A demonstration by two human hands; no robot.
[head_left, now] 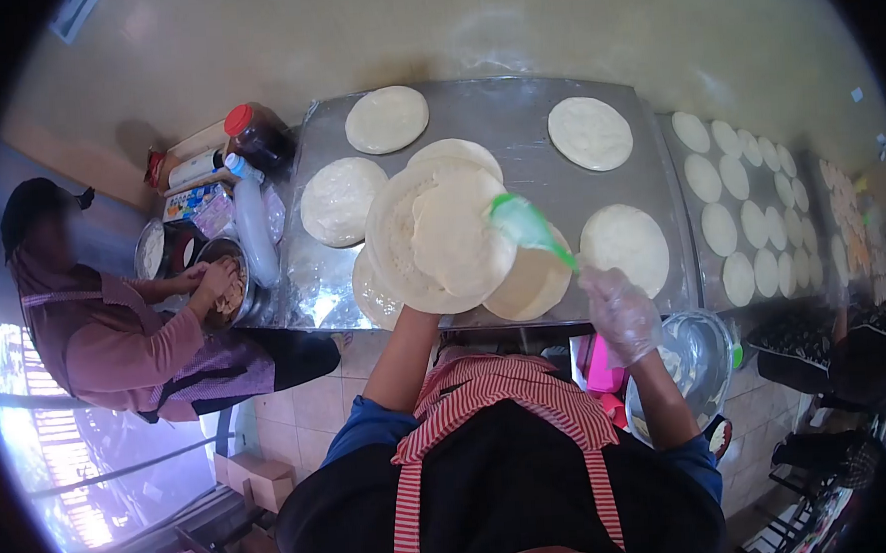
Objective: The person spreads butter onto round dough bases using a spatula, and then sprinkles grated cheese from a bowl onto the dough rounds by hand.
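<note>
In front of my chest, a broad white round plate [386, 241] with a speckled rim hangs above the metal table, and a pale round dough sheet [456, 238] lies on it. My left forearm reaches underneath the plate and bears it up; the plate hides the hand itself, so it has no point. A clear plastic glove covers my right hand [621, 317], which is closed round the handle of a green spatula [526, 224]. The spatula's blade touches or hovers over the dough sheet's right edge; I cannot tell which.
Several dough rounds [590, 134] lie on the metal table [514, 108]. A metal basin [703, 358] stands below my right hand. At left, another person [115, 324] works in a bowl [254, 306], beside a red-lidded jar [258, 136]. Further tables with small rounds [733, 176] extend right.
</note>
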